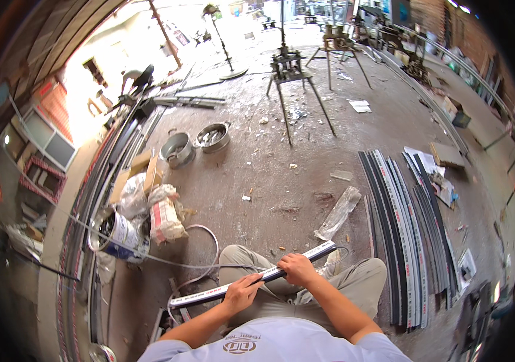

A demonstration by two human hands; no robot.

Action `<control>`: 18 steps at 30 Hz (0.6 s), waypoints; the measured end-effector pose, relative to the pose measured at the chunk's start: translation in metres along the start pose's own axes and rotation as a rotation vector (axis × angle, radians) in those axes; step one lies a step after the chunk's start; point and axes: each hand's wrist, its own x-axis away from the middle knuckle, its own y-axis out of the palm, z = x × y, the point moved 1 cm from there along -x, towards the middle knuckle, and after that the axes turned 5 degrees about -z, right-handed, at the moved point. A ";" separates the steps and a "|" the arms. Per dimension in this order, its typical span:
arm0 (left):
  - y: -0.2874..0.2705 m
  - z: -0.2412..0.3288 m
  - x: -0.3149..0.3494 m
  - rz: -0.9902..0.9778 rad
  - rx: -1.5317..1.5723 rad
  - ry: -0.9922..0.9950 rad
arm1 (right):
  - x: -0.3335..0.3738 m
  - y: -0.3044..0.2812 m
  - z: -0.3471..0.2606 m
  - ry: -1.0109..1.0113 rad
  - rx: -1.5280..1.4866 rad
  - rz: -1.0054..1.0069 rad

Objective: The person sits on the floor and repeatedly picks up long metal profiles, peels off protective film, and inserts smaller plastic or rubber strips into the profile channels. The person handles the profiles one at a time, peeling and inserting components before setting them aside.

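A long dark profile bar (pixel 200 297) with white printed film on its face lies slantwise across my lap, its right end farther from me. My left hand (pixel 242 294) is closed over the bar near its middle, fingers bent on the top edge. Farther along to the right, my right hand (pixel 297 269) is closed over the same bar, knuckles up; what lies under its fingers is hidden. A thin grey cord-like strip (pixel 179 263) runs from the left to the bar by my hands and loops around near its right end. A paler band (pixel 214 241) curls beside my left knee.
Several film-covered bars (pixel 399 241) lie stacked on the right. A clear plastic bag (pixel 339 212) lies ahead. At left are a white bucket (pixel 126 235), a torn package (pixel 165 220) and two metal pots (pixel 177 149) (pixel 213 137). A machine on legs (pixel 287 66) stands farther off.
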 end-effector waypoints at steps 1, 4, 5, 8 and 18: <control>-0.003 0.003 -0.002 -0.008 -0.017 0.006 | 0.000 -0.001 -0.001 -0.002 -0.002 0.013; -0.001 0.007 -0.015 -0.027 -0.040 0.029 | 0.002 0.001 0.011 -0.034 0.047 0.120; 0.001 0.011 -0.017 -0.064 -0.041 0.030 | 0.005 0.005 0.010 -0.011 0.054 0.141; 0.018 0.019 -0.026 -0.101 -0.058 -0.098 | 0.010 0.004 0.000 -0.016 0.098 0.111; 0.028 0.003 -0.045 -0.384 -0.195 -0.205 | 0.119 -0.098 -0.027 -0.039 -0.296 0.930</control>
